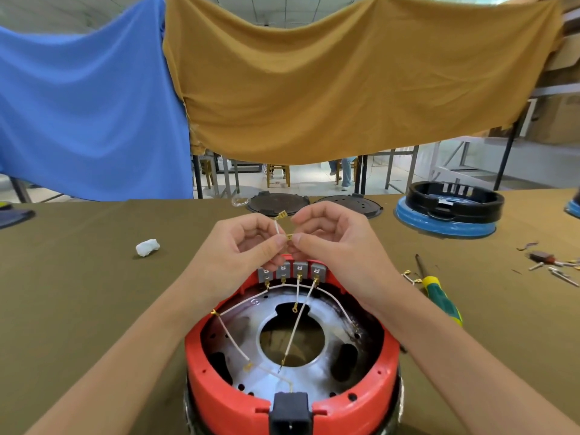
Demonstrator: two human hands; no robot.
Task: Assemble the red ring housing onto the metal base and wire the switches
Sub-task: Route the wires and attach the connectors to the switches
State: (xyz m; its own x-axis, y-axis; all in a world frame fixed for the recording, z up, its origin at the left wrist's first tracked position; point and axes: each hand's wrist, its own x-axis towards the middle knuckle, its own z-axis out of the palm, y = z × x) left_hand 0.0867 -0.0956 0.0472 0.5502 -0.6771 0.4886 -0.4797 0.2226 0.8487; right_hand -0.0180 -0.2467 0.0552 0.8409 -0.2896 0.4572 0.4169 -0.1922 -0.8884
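Observation:
The red ring housing sits on the metal base at the near edge of the table. A row of grey switches stands at its far rim, with white wires running from them across the base. Just above the switches, my left hand pinches a short white wire with brass terminals at both ends. My right hand pinches the lower brass terminal of that wire. A black socket is set in the housing's near rim.
A green and yellow screwdriver lies right of the housing, with loose terminals further right. A white wad lies to the left. Two dark round plates and a black ring on a blue base sit at the table's far edge.

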